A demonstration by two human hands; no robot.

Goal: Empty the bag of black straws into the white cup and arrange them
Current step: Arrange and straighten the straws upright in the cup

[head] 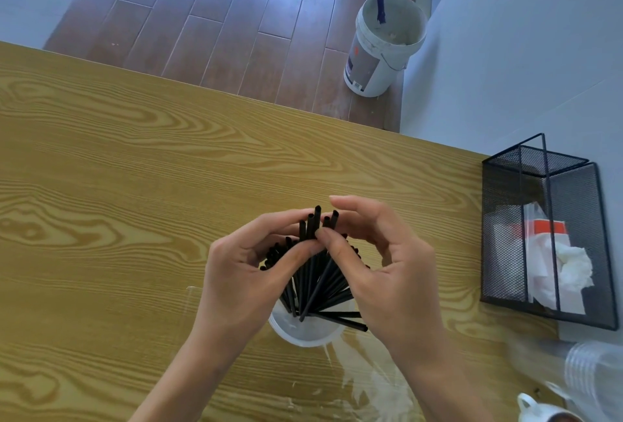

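Observation:
A bunch of black straws (318,281) stands in the white cup (305,332) on the wooden table (118,185), fanning out at the top. My left hand (242,280) cups the bunch from the left, fingers wrapped around the upper ends. My right hand (381,270) closes in from the right, thumb and fingers pinching straw tips. Two straws lie nearly flat across the cup's right rim. The empty clear plastic bag (374,384) lies crumpled on the table just right of the cup.
A black mesh basket (546,236) with crumpled tissue and packaging stands at the table's right edge. A stack of clear cups (586,367) and a white mug (539,411) sit at the lower right. A white bucket (381,47) stands on the floor beyond.

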